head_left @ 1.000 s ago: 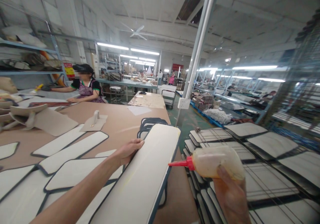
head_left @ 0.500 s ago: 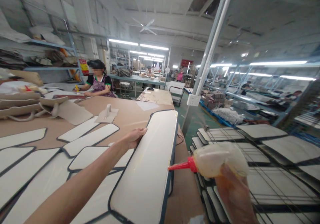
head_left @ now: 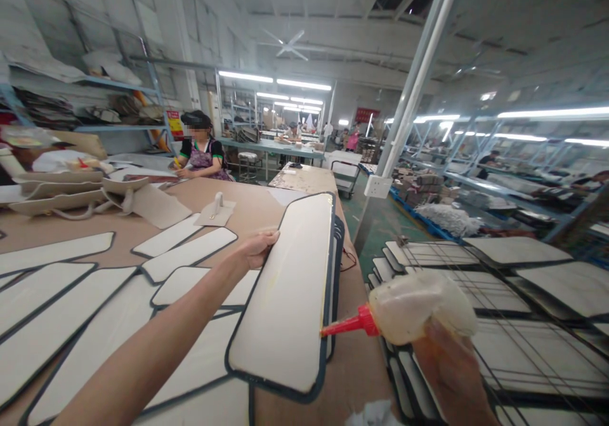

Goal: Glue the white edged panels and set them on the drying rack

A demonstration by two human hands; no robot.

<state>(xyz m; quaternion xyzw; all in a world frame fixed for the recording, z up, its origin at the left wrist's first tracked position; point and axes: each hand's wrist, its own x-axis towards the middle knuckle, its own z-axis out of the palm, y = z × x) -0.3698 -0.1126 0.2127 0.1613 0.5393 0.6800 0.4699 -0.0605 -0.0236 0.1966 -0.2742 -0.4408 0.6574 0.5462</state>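
Observation:
My left hand grips the left edge of a long white panel with rounded corners and a dark border, thumb on top. The panel is tilted over the table. My right hand is wrapped round a translucent squeeze bottle lying sideways, partly hiding it. Its red nozzle points left, and the tip meets the panel's right edge. A thin yellowish line of glue runs along that edge above the tip. More dark-edged pieces show behind the panel's right side.
Several similar white panels lie across the brown table. Bag parts sit at the far left. A rack of stacked panels stands on the right, beyond a metal post. A co-worker sits at the table's far side.
The nozzle has moved down relative to the panel's right edge, and a yellowish line now shows above it. The panel appears less tilted, its lower corners in view. The camera has turned slightly left.

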